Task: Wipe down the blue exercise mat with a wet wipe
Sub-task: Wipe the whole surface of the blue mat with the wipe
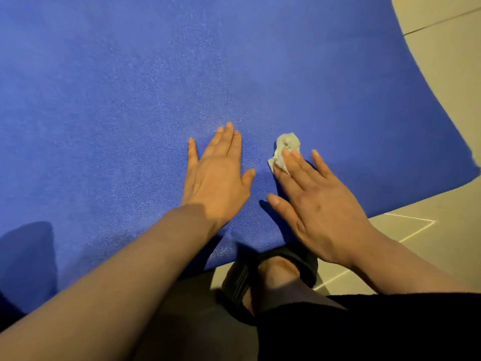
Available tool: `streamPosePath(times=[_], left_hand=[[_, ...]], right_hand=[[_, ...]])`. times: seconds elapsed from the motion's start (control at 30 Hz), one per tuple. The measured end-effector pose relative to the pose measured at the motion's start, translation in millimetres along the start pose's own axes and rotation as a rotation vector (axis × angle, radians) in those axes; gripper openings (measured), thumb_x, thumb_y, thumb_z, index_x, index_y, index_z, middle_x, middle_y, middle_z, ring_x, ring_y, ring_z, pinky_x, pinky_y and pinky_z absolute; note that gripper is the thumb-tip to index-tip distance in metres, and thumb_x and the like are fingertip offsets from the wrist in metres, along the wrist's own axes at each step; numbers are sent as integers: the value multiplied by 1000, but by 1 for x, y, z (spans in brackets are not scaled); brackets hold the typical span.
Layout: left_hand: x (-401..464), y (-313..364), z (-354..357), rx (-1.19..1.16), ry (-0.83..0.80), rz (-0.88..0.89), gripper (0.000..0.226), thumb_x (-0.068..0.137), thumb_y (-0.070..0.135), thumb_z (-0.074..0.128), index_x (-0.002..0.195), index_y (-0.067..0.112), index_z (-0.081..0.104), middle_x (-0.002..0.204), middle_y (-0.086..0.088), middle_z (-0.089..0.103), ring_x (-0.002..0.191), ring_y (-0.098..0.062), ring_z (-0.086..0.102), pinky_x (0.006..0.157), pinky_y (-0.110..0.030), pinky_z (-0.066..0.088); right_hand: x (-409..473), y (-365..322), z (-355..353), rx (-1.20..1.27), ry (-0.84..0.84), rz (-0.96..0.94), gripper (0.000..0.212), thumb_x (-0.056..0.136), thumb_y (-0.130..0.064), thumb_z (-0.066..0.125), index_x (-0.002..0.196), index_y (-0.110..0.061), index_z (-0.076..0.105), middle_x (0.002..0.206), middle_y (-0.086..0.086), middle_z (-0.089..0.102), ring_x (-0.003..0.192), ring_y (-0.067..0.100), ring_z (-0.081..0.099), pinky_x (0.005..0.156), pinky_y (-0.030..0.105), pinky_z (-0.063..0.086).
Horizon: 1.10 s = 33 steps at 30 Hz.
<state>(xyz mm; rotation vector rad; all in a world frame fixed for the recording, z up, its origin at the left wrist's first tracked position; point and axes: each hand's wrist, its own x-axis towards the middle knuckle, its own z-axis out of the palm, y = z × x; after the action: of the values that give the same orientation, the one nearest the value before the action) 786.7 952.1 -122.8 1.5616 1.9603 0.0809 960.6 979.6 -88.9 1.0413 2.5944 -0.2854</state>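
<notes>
1. Blue exercise mat (130, 100) lies spread over the tiled floor (447, 48).
2. Left hand (218, 175) rests flat, fingers straight, likely pinning the mat.
3. Right hand (315, 204), fingers straight, presses the crumpled wet wipe (283, 149) onto the mat's near right part for scrubbing.

Left hand (217, 175) flat, fingers straight, palm down. Right hand (316, 201) flat, fingers extended, fingertips pressing down.

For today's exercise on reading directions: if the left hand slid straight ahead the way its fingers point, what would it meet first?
Nothing, as far as the picture shows. The left hand lies flat on the blue mat, fingers pointing up and away; ahead is only bare mat. The wipe sits off to its right, under the right hand.
</notes>
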Motion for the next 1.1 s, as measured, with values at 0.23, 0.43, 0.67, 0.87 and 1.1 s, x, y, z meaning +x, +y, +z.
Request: streamPosePath(times=[0.23, 0.43, 0.67, 0.87, 1.1], left_hand=[[9, 5, 1, 5, -16, -7, 67, 99, 41, 43, 155, 17, 14, 163, 1, 2, 149, -12, 2, 119, -47, -6], [31, -16, -23, -11, 209, 35, 55, 99, 30, 48, 149, 13, 32, 157, -2, 27, 144, -19, 23, 121, -41, 1], [64, -54, -19, 181, 95, -9, 76, 101, 49, 34, 154, 16, -9, 161, -4, -19, 147, -21, -19, 115, -53, -12], [66, -59, -15, 204, 96, -2, 76, 100, 54, 25, 152, 17, -18, 159, -3, -25, 146, -22, -24, 113, -53, -17], [69, -60, -12, 195, 68, -40, 77, 100, 55, 23, 147, 20, -28, 156, 1, -33, 143, -20, -30, 111, -51, -21]], right_hand=[[90, 20, 1, -32, -108, 24, 90, 85, -60, -9, 154, -6, 9, 161, 17, 4, 150, 24, 1, 118, 38, -9], [68, 16, -3, 58, -88, -38, 100, 79, -66, -22, 155, -8, 10, 162, 11, 4, 150, 21, -2, 118, 37, -11], [98, 19, 0, 63, -91, -78, 107, 75, -68, -31, 154, -8, 9, 162, 13, 1, 150, 23, -3, 117, 37, -9], [144, 25, -5, 52, -42, -71, 90, 83, -61, -7, 155, -7, 7, 162, 14, -2, 150, 24, -4, 118, 39, -7], [92, 12, 3, 102, -64, -83, 81, 95, -57, 4, 151, -2, 24, 159, 17, 15, 149, 27, 10, 120, 42, 3]])
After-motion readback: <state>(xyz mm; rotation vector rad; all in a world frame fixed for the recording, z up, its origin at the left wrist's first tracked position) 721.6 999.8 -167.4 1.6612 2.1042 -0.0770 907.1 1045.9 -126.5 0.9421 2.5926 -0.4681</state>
